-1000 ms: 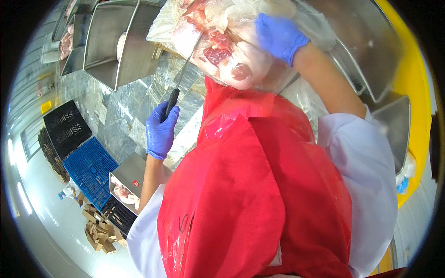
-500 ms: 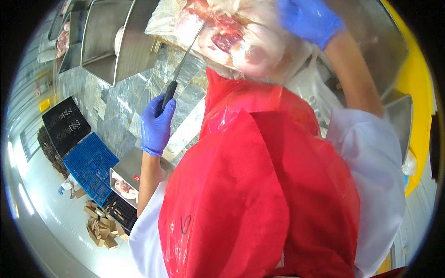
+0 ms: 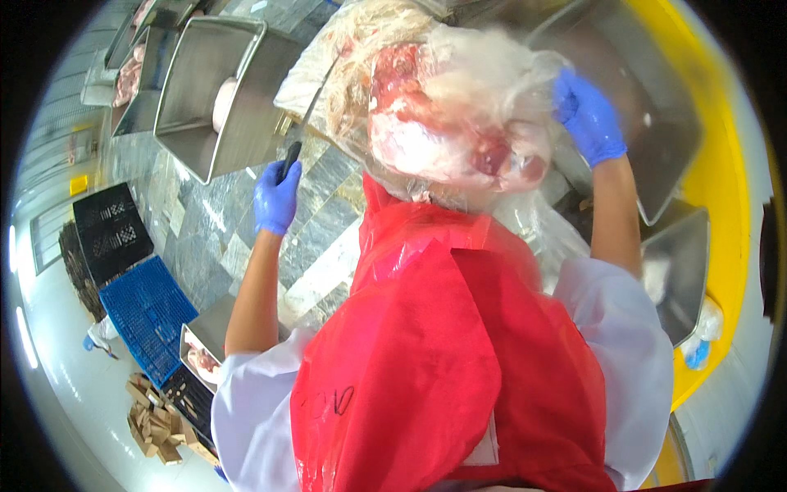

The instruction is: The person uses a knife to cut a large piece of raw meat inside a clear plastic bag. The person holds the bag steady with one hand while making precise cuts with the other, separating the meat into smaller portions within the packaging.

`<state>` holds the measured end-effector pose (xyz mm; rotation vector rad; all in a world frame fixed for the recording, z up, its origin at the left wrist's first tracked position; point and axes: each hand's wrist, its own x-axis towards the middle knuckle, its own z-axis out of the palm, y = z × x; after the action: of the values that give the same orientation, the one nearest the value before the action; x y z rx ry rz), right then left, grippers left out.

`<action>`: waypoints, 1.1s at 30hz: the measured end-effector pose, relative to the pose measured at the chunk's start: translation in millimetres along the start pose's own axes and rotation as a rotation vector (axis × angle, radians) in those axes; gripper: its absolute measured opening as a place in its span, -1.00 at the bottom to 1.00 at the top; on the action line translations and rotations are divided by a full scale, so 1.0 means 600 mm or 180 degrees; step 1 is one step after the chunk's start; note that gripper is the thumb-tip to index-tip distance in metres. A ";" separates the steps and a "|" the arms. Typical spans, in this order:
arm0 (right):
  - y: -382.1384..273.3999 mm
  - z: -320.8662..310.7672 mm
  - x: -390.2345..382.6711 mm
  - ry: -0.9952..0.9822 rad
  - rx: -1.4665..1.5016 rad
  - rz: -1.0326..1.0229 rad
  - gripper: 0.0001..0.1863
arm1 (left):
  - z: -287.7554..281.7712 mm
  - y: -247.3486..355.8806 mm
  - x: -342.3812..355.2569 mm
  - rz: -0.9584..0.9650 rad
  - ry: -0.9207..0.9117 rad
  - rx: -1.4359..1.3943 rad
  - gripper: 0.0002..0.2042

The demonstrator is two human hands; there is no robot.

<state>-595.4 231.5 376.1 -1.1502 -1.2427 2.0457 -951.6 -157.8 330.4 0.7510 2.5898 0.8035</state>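
A large piece of pink and red raw meat (image 3: pixel 459 152) lies in front of me, partly covered by clear plastic film (image 3: pixel 492 70). The fingers of my right hand (image 3: pixel 589 119), in a blue glove, are closed at the film's right edge. My left hand (image 3: pixel 275 199), gloved alike, is wrapped round the black handle of a knife (image 3: pixel 316 100). Its long thin blade points up and away, and the tip reaches crumpled whitish wrapping (image 3: pixel 357 61) left of the meat. Both forearms are bare below white sleeves.
Metal bins stand at the far left (image 3: pixel 190 74), upper right (image 3: pixel 656 156) and right (image 3: pixel 680 271); some hold meat. A black crate (image 3: pixel 113 230), a blue crate (image 3: pixel 147 303) and cardboard pieces (image 3: pixel 156 422) lie at the left. A yellow surface (image 3: pixel 721 164) curves along the right. Another person (image 3: pixel 102 336) is far left.
The meat now lies turned, showing another side, and sits lower in view. My right hand has moved right and down to the film's edge. The knife stays in my left hand.
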 end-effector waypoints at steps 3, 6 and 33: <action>0.029 -0.043 0.040 -0.0261 0.0020 0.0191 -0.84 | 0.095 -0.058 0.119 -0.0045 0.0053 0.0503 -0.49; -0.002 0.009 0.019 0.0082 -0.1090 -0.0160 -0.63 | 0.151 -0.069 0.171 0.0101 0.0203 0.0742 -0.49; 0.139 0.183 -0.009 0.1771 -0.3328 -0.2437 -0.16 | 0.364 0.352 0.323 0.2111 -0.0926 0.0582 -0.38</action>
<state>-683.7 136.0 330.4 -1.2041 -2.0401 0.4098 -929.7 193.9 255.9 1.6912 2.1700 0.5599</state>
